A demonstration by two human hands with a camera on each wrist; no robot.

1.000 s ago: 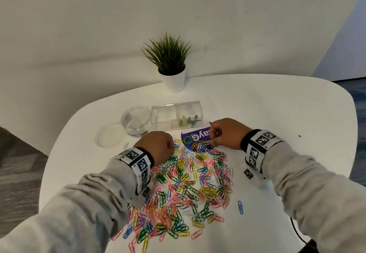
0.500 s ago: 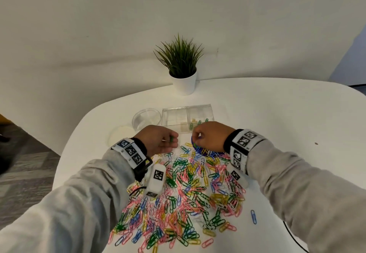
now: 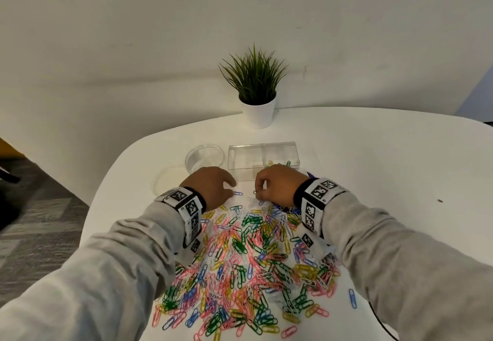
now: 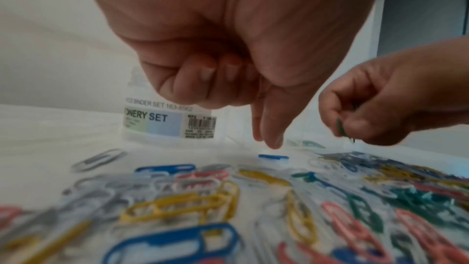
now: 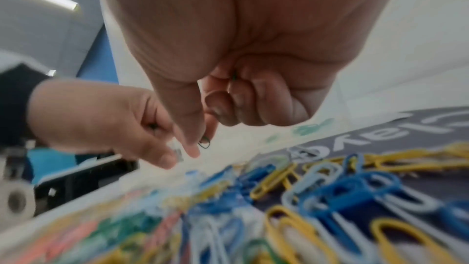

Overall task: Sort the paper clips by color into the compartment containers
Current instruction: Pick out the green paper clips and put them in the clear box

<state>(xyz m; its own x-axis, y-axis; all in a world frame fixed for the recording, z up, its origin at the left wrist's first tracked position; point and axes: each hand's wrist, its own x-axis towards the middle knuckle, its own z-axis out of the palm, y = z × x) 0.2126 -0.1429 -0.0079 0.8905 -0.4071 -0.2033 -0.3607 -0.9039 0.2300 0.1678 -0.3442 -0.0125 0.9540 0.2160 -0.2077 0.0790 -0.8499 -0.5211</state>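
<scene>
A wide pile of mixed-colour paper clips (image 3: 253, 255) covers the near half of the white table (image 3: 373, 159). Behind it stands the clear compartment box (image 3: 262, 159), with a few green clips in its right section. My left hand (image 3: 213, 188) hovers at the pile's far edge, thumb and forefinger pinched downward just above a lone blue clip (image 4: 272, 157). A small pale clip (image 5: 177, 151) shows at their tips. My right hand (image 3: 277, 188) sits beside it, other fingers curled, and pinches a green clip (image 5: 204, 144).
A round clear dish (image 3: 204, 158) and its lid (image 3: 168, 180) lie left of the box. A potted plant (image 3: 256, 87) stands at the table's back edge. A purple packet (image 5: 406, 131) lies under clips by my right hand. One blue clip (image 3: 352, 298) lies apart, near right.
My right hand has come left off the purple packet and now holds a green clip. My left hand has moved forward from the pile to its far edge, fingertips lowered near the blue clip.
</scene>
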